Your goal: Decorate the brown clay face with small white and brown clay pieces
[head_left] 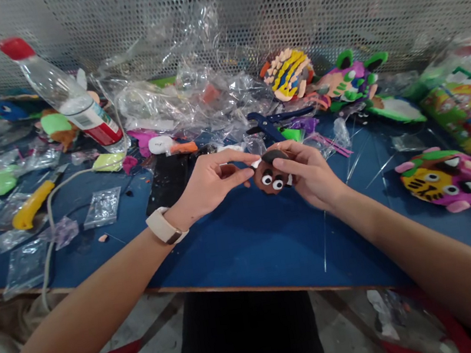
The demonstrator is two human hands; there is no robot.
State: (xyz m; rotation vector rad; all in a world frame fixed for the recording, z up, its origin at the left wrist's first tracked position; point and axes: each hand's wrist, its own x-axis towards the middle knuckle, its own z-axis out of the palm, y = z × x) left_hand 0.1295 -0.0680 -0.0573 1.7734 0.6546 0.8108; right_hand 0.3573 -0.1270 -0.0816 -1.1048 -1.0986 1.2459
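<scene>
Between my hands, above the blue table, is a brown clay figure (267,186) with two round white-and-black eyes and a dark patch on top. My right hand (306,170) grips the figure from its right side, thumb over the dark patch. At its upper left edge, my left hand (222,178) pinches a small white piece of clay (255,164) between thumb and forefinger, touching or very near the figure. A black phone-like slab (163,182) lies partly behind my left hand. Blue-handled pliers (270,126) rest just beyond the figure.
A red-capped bottle (66,96) leans at the back left, near a yellow utility knife (34,205) and a white cable (51,229). Crumpled plastic wrap (178,99) lines the mesh wall. Several coloured clay figures stand right, including a pink-and-yellow one (446,179).
</scene>
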